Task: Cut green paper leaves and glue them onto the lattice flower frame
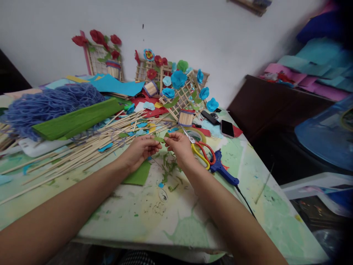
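Over the middle of the table, my two hands face each other with fingertips almost meeting. My left hand (142, 149) pinches a small green paper leaf (159, 139). Between the thumb and fingers of my right hand (179, 147) is another bit of green paper (166, 135); whether it joins the leaf I cannot tell. Below them lie curled green paper scraps (168, 167). A flat green paper piece (139, 173) rests under my left wrist. Just right of my right hand are scissors (202, 151) with red and yellow handles, partly over a tape roll (197, 135).
A blue glue gun (224, 168) with a cord lies right of the scissors. Thin wooden sticks (91, 156) spread leftward, beside blue yarn (55, 105) and a folded green paper strip (77, 119). Stick trellises with paper flowers (178, 79) stand against the wall. A phone (227, 128) lies at the right.
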`<state>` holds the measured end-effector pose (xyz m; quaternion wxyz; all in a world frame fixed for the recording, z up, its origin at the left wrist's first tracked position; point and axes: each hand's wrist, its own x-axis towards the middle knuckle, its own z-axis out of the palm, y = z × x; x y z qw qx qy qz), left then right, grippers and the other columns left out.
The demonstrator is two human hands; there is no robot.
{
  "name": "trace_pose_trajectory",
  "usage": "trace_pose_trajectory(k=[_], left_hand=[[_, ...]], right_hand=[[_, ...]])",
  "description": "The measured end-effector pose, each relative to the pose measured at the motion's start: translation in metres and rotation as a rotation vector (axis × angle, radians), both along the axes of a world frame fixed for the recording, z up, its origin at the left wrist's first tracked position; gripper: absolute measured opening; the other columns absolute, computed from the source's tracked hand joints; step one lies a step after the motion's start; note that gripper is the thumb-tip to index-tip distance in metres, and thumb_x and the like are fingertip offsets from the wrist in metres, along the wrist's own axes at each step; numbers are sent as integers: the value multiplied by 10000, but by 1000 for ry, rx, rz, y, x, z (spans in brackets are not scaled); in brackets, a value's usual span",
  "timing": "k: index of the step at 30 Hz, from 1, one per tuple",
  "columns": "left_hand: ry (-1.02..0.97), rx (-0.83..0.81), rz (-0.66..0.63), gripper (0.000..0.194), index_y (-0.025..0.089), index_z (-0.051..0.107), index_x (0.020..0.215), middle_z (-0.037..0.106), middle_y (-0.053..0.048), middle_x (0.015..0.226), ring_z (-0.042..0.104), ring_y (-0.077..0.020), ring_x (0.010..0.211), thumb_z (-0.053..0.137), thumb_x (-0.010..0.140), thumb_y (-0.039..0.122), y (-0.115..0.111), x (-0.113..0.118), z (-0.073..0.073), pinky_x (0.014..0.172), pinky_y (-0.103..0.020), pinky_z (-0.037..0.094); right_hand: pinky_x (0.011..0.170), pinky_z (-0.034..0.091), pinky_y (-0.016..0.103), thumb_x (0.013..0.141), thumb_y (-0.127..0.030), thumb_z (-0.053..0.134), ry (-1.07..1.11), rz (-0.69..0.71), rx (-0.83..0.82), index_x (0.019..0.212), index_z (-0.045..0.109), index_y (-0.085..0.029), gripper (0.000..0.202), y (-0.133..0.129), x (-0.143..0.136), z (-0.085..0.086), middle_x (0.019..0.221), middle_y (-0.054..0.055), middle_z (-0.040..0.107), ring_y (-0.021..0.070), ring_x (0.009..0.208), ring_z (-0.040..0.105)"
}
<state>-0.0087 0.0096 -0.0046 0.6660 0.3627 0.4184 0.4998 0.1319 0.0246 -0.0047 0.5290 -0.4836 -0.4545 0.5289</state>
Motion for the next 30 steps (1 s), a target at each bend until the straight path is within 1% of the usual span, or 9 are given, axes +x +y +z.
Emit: trace_pose_trajectory(k=[3,6,9,12,17,20,24,27,30], left_hand=[[12,40,-7,134,136,635,718,687,-40,693,602,-101,624,691,597,134,-2,1,1,638,-207,470],[74,100,7,170,138,671,751,678,-28,744,582,-97,654,739,596,158,-2,3,-1,643,-210,446],[136,184,13,224,162,702,806,657,-7,738,558,-101,653,792,611,227,-1,4,-5,630,-224,419],[185,253,35,237,168,729,842,669,-22,747,553,-119,666,791,635,265,2,3,-11,641,-243,408],[257,266,107,230,161,758,836,700,-44,753,545,-130,651,784,622,241,7,0,-17,629,-251,393],[245,272,89,221,166,764,840,710,-43,779,559,-128,669,780,637,251,8,-1,-19,652,-248,405],[218,267,78,217,170,759,840,706,-32,759,562,-119,655,786,644,262,8,0,-20,646,-238,409],[205,300,68,204,160,745,812,710,-43,768,600,-139,699,788,647,270,6,2,-18,697,-253,439],[221,330,74,232,154,729,808,720,-55,788,636,-170,748,807,619,262,4,4,-15,766,-287,465]], right_hand=[[474,369,202,654,-183,656,4,-37,19,683,542,-185,118,-1,0,2,533,-62,544,84,504,517],[479,384,210,661,-184,652,6,-68,45,698,550,-185,109,-1,0,3,546,-57,550,93,515,527],[485,398,220,670,-190,645,-14,-72,74,697,558,-189,90,-3,-2,1,547,-57,549,100,516,533],[494,419,221,684,-194,640,-32,-44,92,693,564,-186,78,-5,-4,1,540,-53,560,102,512,553],[504,446,215,693,-177,648,3,-45,61,708,558,-183,91,-7,-7,-1,541,-45,587,106,512,595],[512,458,217,694,-181,655,40,-59,53,709,550,-184,106,-6,-8,-4,533,-48,588,105,507,596],[513,462,217,700,-168,648,75,-85,40,715,546,-180,104,-6,-10,-5,523,-51,587,101,494,586],[511,461,217,701,-159,641,85,-93,36,706,549,-180,95,-6,-11,-4,523,-53,582,97,485,578],[500,455,218,694,-163,646,87,-103,44,698,552,-182,96,-6,-11,-4,525,-61,572,86,456,547]])
